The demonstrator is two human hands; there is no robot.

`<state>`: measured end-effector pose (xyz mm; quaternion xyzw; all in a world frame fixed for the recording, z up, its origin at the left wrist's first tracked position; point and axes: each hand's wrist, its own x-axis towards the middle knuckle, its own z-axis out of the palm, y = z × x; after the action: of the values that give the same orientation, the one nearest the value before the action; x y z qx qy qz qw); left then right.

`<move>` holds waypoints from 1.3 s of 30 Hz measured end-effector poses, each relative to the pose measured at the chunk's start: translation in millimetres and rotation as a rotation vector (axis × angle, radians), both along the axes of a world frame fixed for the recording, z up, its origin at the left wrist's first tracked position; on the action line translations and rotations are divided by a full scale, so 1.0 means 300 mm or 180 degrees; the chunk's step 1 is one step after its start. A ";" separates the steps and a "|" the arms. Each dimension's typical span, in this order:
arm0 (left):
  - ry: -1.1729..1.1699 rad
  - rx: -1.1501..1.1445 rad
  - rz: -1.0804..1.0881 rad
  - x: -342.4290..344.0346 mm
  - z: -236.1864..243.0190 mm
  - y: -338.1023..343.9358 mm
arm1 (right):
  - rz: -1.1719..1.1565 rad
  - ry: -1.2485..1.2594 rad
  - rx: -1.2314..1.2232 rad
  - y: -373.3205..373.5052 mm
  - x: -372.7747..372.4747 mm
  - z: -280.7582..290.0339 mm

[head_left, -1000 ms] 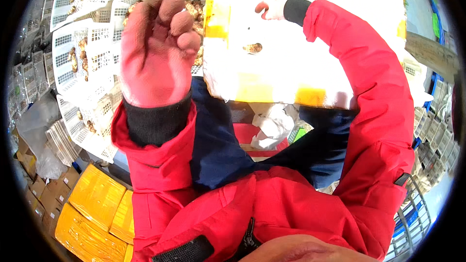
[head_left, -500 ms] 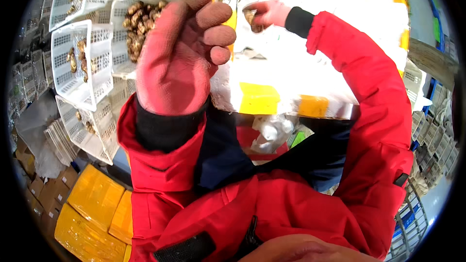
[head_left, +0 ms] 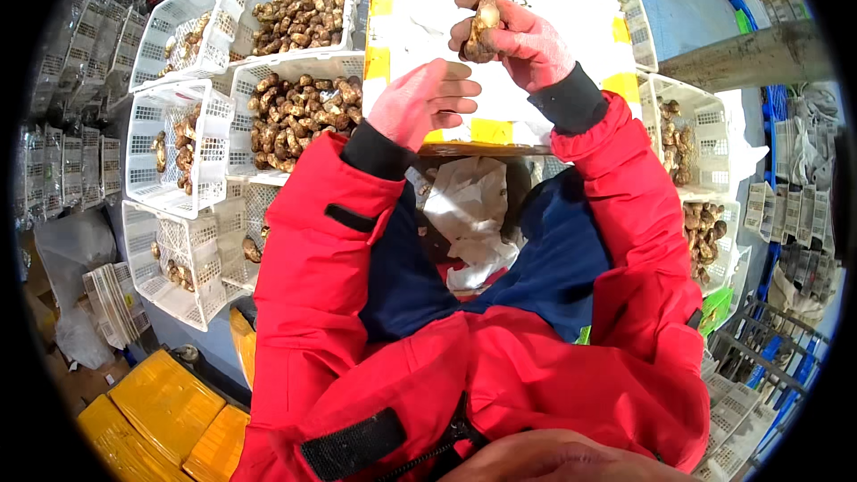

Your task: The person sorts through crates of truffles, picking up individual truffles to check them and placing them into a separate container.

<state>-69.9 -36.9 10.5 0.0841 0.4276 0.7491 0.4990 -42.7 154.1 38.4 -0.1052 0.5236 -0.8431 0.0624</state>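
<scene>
A brown-and-cream mushroom (head_left: 485, 29) is held upright between the thumb and fingers of my right hand (head_left: 538, 46), above a white foam box (head_left: 411, 0) with yellow tape. My left hand (head_left: 418, 105) is just to the left of it and nearer me. Its fingers stretch toward the right, apart from the mushroom, and it holds nothing. Both hands wear pink gloves with black cuffs. Left of the box, a white plastic basket (head_left: 243, 161) contains many similar mushrooms (head_left: 299, 116).
More white baskets (head_left: 178, 205) with mushrooms stand in rows on the left. Others (head_left: 710, 125) line the right side. Yellow-wrapped boxes (head_left: 165, 397) lie at the lower left. Crumpled white material (head_left: 469, 205) sits between my knees. A wooden beam (head_left: 750, 55) is at the right.
My left hand has come down from its raised place in front of the baskets to the box's near edge. The right hand now has the mushroom lifted upright. The view has shifted.
</scene>
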 end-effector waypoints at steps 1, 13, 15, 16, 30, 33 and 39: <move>0.0040 -0.0096 -0.0132 0.018 0.013 0.020 | -0.0040 0.0132 0.0076 0.001 0.021 0.007; 0.1745 -0.0304 0.1880 0.071 0.008 0.076 | -0.1595 0.0948 0.2751 -0.046 0.160 -0.022; 0.1788 -0.0353 0.1778 0.072 -0.005 0.084 | -0.1449 0.0813 0.2676 -0.055 0.158 -0.037; 0.1778 -0.0369 0.1760 0.074 -0.013 0.086 | -0.1303 0.0702 0.2608 -0.063 0.156 -0.045; 0.1132 -0.0303 0.1454 0.027 -0.030 0.058 | -0.0448 -0.0590 -0.1092 0.010 0.152 -0.065; 0.1056 -0.0321 0.1487 0.022 -0.035 0.057 | -0.0266 -0.0373 -0.1583 -0.008 0.157 -0.059; 0.1102 -0.0264 0.1568 0.001 -0.048 0.031 | -0.0561 -0.0315 0.0059 0.045 0.172 -0.019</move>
<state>-69.8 -27.5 -3.9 0.0840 0.5440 0.8040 0.2250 8.8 167.7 32.8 -0.0164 0.5350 -0.8446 0.0146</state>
